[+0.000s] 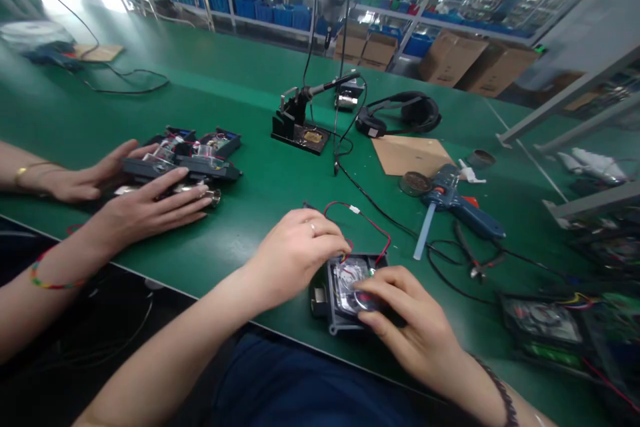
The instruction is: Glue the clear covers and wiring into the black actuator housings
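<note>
In front of me on the green bench (240,267) lies an open dark grey casing (334,310) with a clear-covered mechanism (347,283) inside. My left hand (300,247), with a ring on one finger, pinches thin coloured wires (344,257) at the casing's upper left corner. The fingers of my right hand (413,320) close over the right part of the casing, thumb and fingertips on the mechanism, hiding that side. Behind the casing loops a red wire (387,233) with a white connector (355,209).
To my left, a co-worker's hands (155,207) rest on similar dark units (200,167). A soldering iron (330,85) sits in its stand (300,137). Headphones (420,110), cardboard (410,153), a glue gun (463,207), pliers (473,257) and another opened unit (543,320) lie rightward.
</note>
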`<state>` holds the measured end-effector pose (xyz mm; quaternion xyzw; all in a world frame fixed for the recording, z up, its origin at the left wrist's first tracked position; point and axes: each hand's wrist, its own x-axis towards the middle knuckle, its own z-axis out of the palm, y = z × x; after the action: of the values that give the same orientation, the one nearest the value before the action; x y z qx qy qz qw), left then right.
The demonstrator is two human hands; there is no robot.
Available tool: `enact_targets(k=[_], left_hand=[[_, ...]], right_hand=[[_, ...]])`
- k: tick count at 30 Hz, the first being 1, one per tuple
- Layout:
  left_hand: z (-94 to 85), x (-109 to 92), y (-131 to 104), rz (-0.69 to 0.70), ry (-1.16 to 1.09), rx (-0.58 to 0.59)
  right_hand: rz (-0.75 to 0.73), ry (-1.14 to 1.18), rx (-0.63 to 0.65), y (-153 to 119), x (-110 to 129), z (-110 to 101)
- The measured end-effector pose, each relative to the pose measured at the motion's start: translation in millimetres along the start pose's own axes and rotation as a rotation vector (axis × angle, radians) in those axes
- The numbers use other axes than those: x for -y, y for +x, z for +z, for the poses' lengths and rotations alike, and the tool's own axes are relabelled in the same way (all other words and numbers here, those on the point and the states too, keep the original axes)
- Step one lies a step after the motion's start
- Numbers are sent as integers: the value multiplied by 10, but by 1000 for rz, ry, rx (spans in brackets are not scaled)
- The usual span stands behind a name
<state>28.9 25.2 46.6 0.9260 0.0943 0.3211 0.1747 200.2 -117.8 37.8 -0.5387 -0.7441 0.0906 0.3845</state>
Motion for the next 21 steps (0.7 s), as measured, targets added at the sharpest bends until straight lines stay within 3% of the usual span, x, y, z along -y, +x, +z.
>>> enact_targets(k=[3, 5, 15, 21], left_hand=[[37, 124, 207, 119, -9, 162], [31, 161, 250, 157, 3, 196], [72, 123, 156, 379, 349, 7], [85, 112, 166, 323, 360, 3]], right_hand=[[6, 12, -13, -13, -11, 16], [15, 23, -12, -22, -20, 25], [38, 71, 4, -21, -44, 11], [51, 77, 37, -51, -45, 8]])
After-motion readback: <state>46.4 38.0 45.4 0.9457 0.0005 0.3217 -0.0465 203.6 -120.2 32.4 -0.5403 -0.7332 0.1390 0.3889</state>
